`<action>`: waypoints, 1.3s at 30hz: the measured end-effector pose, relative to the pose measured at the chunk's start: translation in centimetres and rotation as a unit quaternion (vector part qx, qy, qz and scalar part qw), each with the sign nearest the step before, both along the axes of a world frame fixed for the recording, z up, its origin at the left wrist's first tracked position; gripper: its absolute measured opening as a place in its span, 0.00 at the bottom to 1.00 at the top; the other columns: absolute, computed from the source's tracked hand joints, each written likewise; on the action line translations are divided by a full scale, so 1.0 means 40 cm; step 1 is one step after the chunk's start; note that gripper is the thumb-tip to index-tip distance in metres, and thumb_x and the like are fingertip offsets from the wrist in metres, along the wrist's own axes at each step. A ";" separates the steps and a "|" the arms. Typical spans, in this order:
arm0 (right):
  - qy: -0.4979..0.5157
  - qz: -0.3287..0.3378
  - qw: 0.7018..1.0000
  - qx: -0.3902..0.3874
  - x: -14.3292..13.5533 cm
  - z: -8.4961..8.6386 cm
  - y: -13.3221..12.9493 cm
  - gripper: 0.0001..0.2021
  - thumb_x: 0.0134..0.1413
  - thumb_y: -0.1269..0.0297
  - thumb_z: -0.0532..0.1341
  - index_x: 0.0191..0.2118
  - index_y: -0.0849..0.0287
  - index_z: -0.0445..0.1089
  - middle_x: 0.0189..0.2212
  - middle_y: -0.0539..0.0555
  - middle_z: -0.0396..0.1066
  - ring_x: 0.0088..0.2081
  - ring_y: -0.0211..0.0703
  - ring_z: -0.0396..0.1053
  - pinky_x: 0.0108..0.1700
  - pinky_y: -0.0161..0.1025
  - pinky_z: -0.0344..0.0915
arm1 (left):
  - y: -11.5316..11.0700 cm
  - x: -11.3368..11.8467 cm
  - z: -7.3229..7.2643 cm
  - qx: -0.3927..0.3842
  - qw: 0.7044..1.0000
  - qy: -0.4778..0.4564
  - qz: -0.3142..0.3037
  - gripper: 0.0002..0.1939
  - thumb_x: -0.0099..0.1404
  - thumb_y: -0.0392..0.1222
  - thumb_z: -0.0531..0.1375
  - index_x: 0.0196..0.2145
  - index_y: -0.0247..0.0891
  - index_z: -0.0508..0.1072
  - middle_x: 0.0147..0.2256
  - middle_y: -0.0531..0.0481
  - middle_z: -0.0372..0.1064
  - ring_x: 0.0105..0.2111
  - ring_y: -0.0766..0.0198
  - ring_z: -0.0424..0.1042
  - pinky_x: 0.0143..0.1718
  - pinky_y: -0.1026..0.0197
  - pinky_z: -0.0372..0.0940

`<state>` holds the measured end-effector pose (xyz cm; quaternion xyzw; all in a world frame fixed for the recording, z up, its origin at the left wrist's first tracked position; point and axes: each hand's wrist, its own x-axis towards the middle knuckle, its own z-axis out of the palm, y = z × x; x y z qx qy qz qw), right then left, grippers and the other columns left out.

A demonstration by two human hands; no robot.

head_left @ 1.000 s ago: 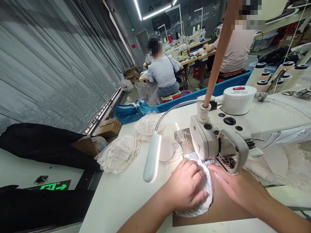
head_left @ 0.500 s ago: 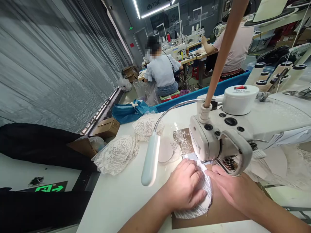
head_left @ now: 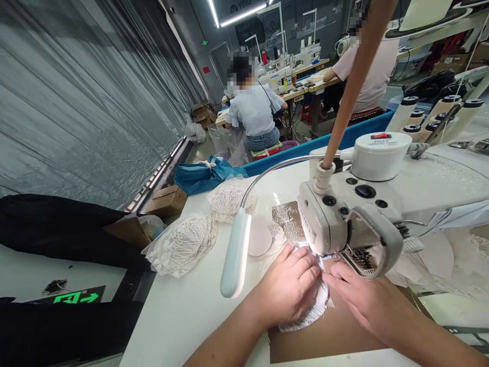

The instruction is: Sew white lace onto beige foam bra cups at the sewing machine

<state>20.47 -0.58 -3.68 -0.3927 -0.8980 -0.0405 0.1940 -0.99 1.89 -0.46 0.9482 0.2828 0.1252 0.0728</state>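
A white lace fabric piece (head_left: 311,317) lies at the sewing machine's (head_left: 324,219) needle area, its near edge curved and dark along the right side. My left hand (head_left: 292,285) covers most of it, the bent fingers close together and gripping the cloth against the bed. On the other side, my right hand (head_left: 357,293) has its fingertips closed on the fabric's right edge, just below the presser foot. The needle and the fabric under my left palm are hidden. A brown plate (head_left: 305,349) lies beneath the fabric and both hands.
Left of the machine hangs a lamp (head_left: 235,260) on a bendy neck. Lace stacks (head_left: 183,242) and a round pale pad (head_left: 260,237) lie on the white table (head_left: 171,316). Thread cones (head_left: 405,114) stand behind the machine. Two people (head_left: 252,114) sit at machines beyond a blue cloth barrier.
The lace piece has moved away from me toward the needle and turned slightly, so less of it shows below my left hand. My left hand has shifted forward with it; my right hand stays close by.
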 end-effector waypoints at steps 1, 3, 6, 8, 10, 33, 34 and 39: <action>0.006 0.005 1.000 -0.006 0.000 -0.001 -0.001 0.22 0.51 0.79 0.47 0.43 0.57 0.73 0.33 0.59 0.74 0.30 0.44 0.73 0.26 0.36 0.67 | 0.003 0.000 0.002 -0.003 1.000 0.001 -0.011 0.16 0.69 0.38 0.50 0.52 0.32 0.67 0.50 0.37 0.69 0.54 0.52 0.65 0.59 0.46 0.54; 0.021 0.005 1.000 -0.018 0.001 -0.002 -0.003 0.21 0.51 0.79 0.46 0.40 0.57 0.74 0.32 0.59 0.73 0.30 0.44 0.73 0.26 0.36 0.67 | 0.010 0.000 0.004 -0.008 1.000 0.006 -0.025 0.15 0.69 0.37 0.50 0.52 0.33 0.67 0.48 0.38 0.70 0.50 0.55 0.66 0.56 0.49 0.58; 0.020 0.003 1.000 -0.019 0.005 -0.003 -0.002 0.21 0.53 0.79 0.47 0.41 0.57 0.74 0.34 0.59 0.74 0.27 0.43 0.72 0.24 0.36 0.65 | 0.015 -0.004 0.002 -0.005 0.999 0.024 -0.029 0.14 0.70 0.37 0.50 0.50 0.33 0.68 0.45 0.40 0.71 0.46 0.56 0.67 0.51 0.53 0.61; 0.024 -0.003 1.000 -0.018 0.008 -0.004 0.000 0.20 0.54 0.78 0.48 0.43 0.57 0.73 0.35 0.58 0.75 0.28 0.43 0.72 0.26 0.37 0.66 | 0.016 -0.007 0.000 -0.003 0.999 0.034 -0.029 0.14 0.70 0.37 0.49 0.51 0.34 0.68 0.44 0.42 0.70 0.44 0.56 0.67 0.48 0.54 0.61; 0.050 -0.015 0.998 -0.022 0.009 -0.005 0.004 0.20 0.55 0.78 0.48 0.45 0.56 0.72 0.36 0.56 0.75 0.32 0.44 0.73 0.30 0.38 0.68 | 0.016 -0.010 -0.001 -0.005 0.999 0.042 -0.029 0.15 0.70 0.37 0.50 0.52 0.35 0.67 0.45 0.43 0.70 0.44 0.56 0.67 0.47 0.55 0.61; -0.016 -0.061 0.997 0.050 -0.011 -0.008 0.025 0.20 0.57 0.78 0.48 0.44 0.61 0.76 0.41 0.61 0.76 0.30 0.44 0.72 0.33 0.39 0.69 | -0.008 0.002 -0.040 -0.022 0.998 0.052 0.035 0.22 0.69 0.38 0.51 0.59 0.31 0.62 0.58 0.41 0.64 0.48 0.51 0.67 0.46 0.51 0.63; -0.003 -0.062 0.997 0.046 -0.010 -0.010 0.025 0.20 0.57 0.78 0.48 0.44 0.61 0.76 0.42 0.61 0.76 0.30 0.42 0.72 0.34 0.38 0.69 | -0.009 0.002 -0.040 -0.019 0.998 0.055 0.035 0.22 0.69 0.38 0.51 0.59 0.31 0.62 0.58 0.40 0.63 0.48 0.51 0.67 0.46 0.51 0.63; 0.003 -0.052 0.997 0.054 -0.003 -0.018 0.022 0.19 0.56 0.79 0.50 0.44 0.61 0.76 0.39 0.60 0.77 0.34 0.45 0.73 0.35 0.38 0.69 | -0.004 -0.004 -0.043 0.005 0.998 0.052 0.019 0.21 0.70 0.38 0.51 0.59 0.31 0.62 0.58 0.42 0.64 0.47 0.52 0.67 0.44 0.52 0.63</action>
